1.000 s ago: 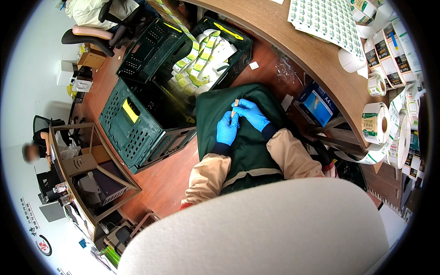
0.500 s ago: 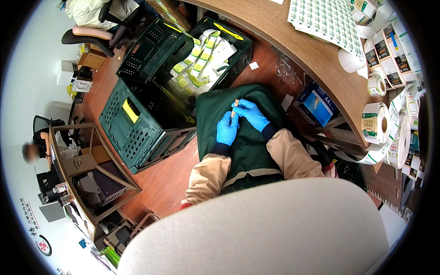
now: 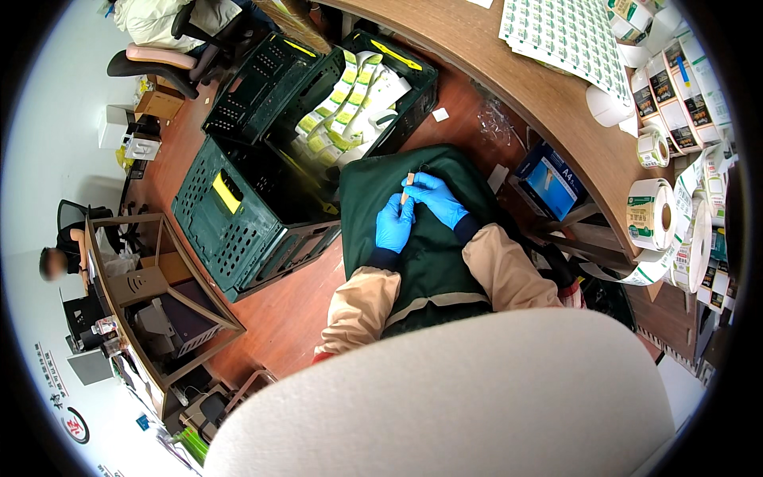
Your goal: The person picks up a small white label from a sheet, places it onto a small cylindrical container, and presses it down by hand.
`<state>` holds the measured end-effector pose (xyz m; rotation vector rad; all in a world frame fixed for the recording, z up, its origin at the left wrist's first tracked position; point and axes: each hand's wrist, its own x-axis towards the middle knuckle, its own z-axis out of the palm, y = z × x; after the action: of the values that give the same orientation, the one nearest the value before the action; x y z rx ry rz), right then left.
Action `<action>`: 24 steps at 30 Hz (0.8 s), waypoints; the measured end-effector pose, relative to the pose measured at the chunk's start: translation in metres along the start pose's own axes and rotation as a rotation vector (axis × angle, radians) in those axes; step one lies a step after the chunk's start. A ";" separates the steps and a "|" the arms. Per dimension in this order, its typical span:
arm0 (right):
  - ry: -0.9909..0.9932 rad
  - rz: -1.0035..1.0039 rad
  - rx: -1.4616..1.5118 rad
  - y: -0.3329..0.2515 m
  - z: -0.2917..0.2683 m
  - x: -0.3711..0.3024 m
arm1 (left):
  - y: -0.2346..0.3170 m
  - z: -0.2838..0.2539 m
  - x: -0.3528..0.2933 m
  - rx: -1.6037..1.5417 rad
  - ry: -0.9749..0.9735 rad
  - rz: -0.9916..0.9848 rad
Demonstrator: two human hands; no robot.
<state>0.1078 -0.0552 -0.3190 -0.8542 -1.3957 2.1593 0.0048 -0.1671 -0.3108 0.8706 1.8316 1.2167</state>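
Above my lap, both hands meet over a dark green apron (image 3: 445, 274). My left hand (image 3: 394, 226), in a blue glove, is closed with its fingertips on the lower end of a small flat tan strip (image 3: 409, 182). From the other side, my right hand (image 3: 437, 195), gloved in blue too, pinches the same strip near its upper part. The strip stands roughly upright between the fingertips, its top end showing. What it is made of cannot be made out. Beige sleeves cover both forearms.
Ahead to the left, dark green crates (image 3: 230, 230) stand on the reddish floor, one holding printed label strips (image 3: 350, 103). A curved wooden desk (image 3: 477, 48) bears label sheets and rolls (image 3: 650, 215). Under it sits a blue box (image 3: 548, 179). Another person (image 3: 75, 246) is far left.
A label strip that ran up out of the crate along a brown post no longer shows there. My hands and the tan strip look unmoved.
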 end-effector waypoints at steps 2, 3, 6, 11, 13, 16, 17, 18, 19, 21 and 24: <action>0.001 0.000 0.002 0.001 0.000 0.000 | 0.000 0.000 0.000 0.004 0.000 -0.005; 0.002 0.001 0.003 0.001 0.000 0.000 | 0.000 0.000 0.000 0.006 0.002 -0.008; -0.001 0.003 0.000 -0.002 0.000 -0.001 | 0.002 0.000 0.000 0.022 0.002 0.005; -0.017 0.024 0.015 -0.005 0.000 -0.002 | 0.003 -0.002 0.000 0.045 0.001 0.047; -0.018 0.024 0.014 -0.005 0.000 -0.002 | 0.003 -0.002 -0.001 0.049 0.001 0.048; -0.012 0.012 0.012 -0.004 0.000 -0.001 | 0.001 -0.001 0.001 0.041 -0.001 0.045; -0.011 0.008 0.009 -0.003 0.000 -0.001 | 0.001 -0.001 0.001 0.043 -0.002 0.045; -0.010 0.004 0.006 -0.003 0.000 -0.001 | 0.002 -0.001 0.000 0.045 -0.004 0.046; -0.011 0.005 0.007 -0.003 0.000 -0.001 | 0.002 -0.001 0.000 0.047 -0.004 0.046; -0.012 0.006 0.011 -0.003 0.000 -0.001 | 0.002 -0.001 0.000 0.047 -0.003 0.041; -0.009 0.016 0.024 -0.001 0.000 0.000 | -0.001 -0.001 0.001 0.040 -0.001 0.037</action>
<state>0.1076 -0.0549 -0.3180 -0.8505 -1.3685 2.1903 0.0036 -0.1672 -0.3116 0.9311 1.8518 1.2056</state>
